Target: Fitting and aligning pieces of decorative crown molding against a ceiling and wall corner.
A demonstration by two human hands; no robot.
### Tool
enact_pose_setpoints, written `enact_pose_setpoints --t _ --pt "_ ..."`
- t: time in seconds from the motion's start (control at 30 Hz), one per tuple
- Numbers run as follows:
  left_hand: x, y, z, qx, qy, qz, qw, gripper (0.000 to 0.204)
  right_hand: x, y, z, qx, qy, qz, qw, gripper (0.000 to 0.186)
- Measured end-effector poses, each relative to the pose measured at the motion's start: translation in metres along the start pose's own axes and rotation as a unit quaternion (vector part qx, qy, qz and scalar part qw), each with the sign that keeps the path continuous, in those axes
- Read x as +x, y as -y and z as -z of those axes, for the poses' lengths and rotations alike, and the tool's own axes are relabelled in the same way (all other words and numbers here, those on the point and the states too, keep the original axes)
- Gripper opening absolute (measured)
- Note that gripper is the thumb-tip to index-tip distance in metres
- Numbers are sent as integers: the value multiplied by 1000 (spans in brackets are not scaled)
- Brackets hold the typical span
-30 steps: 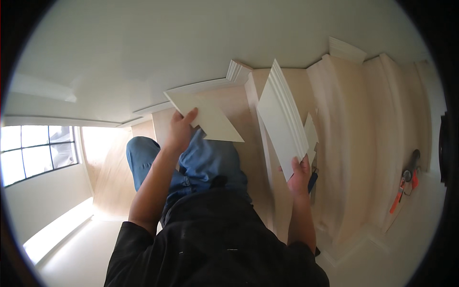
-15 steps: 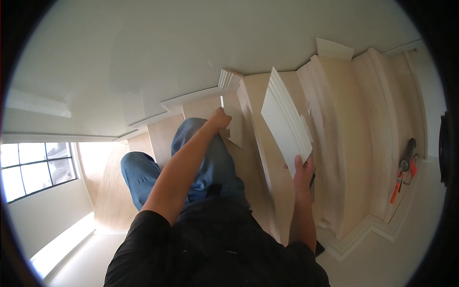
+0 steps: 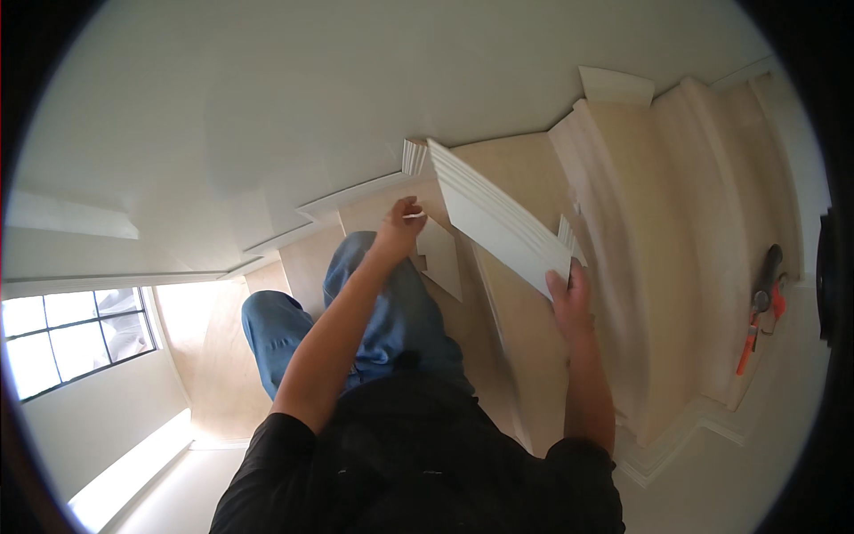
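The right hand (image 3: 574,298) is pinching the white moulded board (image 3: 498,218) and just swung its tip left, so that's now beside the wall trim (image 3: 414,157); left hand (image 3: 398,235) is curled by the notched offcut (image 3: 441,255), can't tell if gripping.

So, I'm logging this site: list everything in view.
Long moulded board: one, white, in right hand
Notched board: one, white, by left hand
Short piece: one, white, beyond right hand
Loose offcut: one, white, upper right
Walls: several, grey, around
Stepped skirting: count unclear, white, along walls
Wooden staircase: one, pale tan, across middle
Tools: count unclear, black, orange, right
Window: one, black frame, left
Unidentified object: one, black, right edge
Jeans: one pair, blue, centre
Shirt: one, black, bottom
Left hand, right hand: one each, bare, centre
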State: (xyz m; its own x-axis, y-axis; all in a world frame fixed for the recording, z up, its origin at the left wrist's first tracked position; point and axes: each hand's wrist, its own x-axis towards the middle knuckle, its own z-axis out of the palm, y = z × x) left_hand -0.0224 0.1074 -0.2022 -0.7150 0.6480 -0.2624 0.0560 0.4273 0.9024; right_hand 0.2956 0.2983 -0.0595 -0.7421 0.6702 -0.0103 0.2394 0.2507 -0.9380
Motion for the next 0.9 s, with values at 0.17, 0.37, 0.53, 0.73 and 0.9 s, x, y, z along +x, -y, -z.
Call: enact_pose_setpoints --t 0.17,0.37,0.53,0.73,0.9 --pt "-48 -114 93 -310 -5 -62 949 46 45 19 -7 -90 30 68 993 37" --pt "-30 -116 134 -214 -37 -117 969 33 139 34 -16 -180 114 85 973 44" --pt "-29 -137 127 -51 -59 -110 991 28 205 38 -21 -277 44 132 951 45" --pt "4 -148 106 25 -74 -118 990 25 248 8 -22 -291 23 166 942 48" --pt "27 -144 101 343 -125 -210 907 24 268 -13 -19 -288 -17 149 946 50"
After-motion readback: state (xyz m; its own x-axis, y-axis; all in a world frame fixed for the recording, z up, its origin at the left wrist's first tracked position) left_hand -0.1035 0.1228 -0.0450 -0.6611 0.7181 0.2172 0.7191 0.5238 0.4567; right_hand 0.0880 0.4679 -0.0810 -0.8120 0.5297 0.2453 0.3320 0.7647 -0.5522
